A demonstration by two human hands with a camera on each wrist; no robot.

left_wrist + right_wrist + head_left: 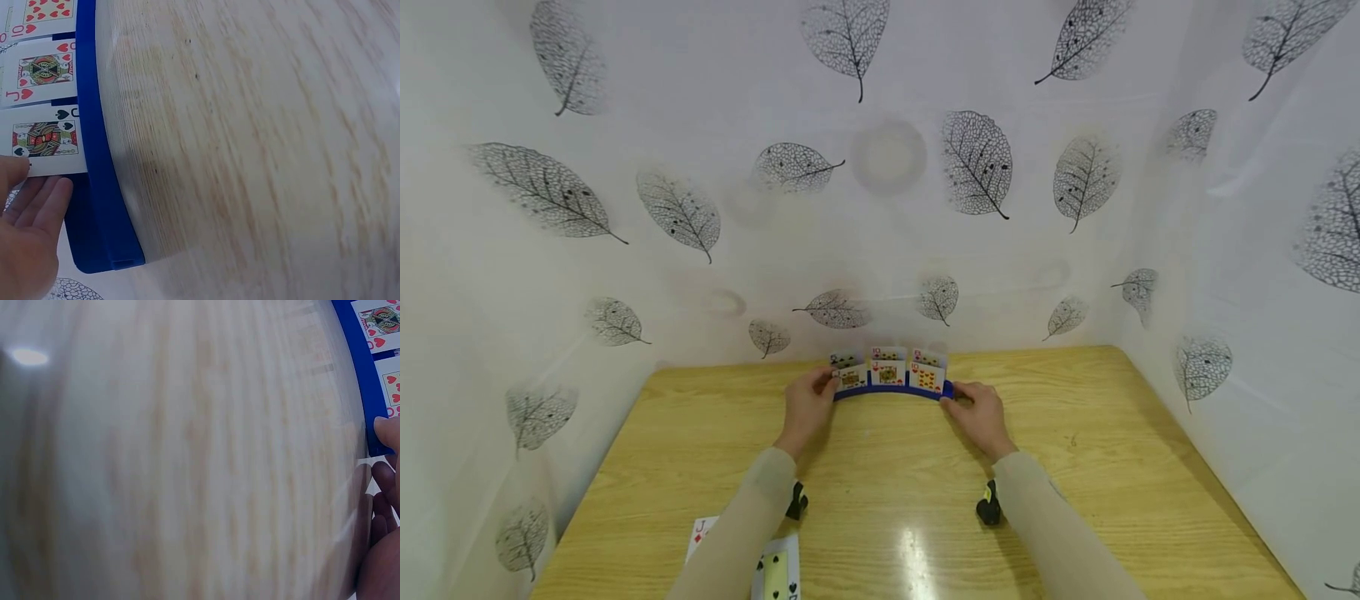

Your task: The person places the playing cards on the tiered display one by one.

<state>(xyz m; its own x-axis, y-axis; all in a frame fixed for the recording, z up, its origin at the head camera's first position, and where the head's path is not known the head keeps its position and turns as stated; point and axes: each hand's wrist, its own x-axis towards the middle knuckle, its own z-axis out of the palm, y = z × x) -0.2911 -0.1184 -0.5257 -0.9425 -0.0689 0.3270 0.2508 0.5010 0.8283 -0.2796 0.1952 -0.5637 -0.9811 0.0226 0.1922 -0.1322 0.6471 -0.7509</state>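
A curved blue card holder stands near the table's far edge, with playing cards upright in two rows. My left hand is at its left end, pinching the edge of a spade face card between thumb and fingers. This card stands in the front row, left of the jack of hearts and the ten of hearts. At the holder's right end, my right hand grips the blue rim, its thumb on the front. Back-row cards are partly covered by the front ones.
Loose cards lie at the table's near left: a red jack and a spade card, both partly under my left sleeve. Behind the wooden table hangs a white leaf-patterned sheet, which also runs along both sides.
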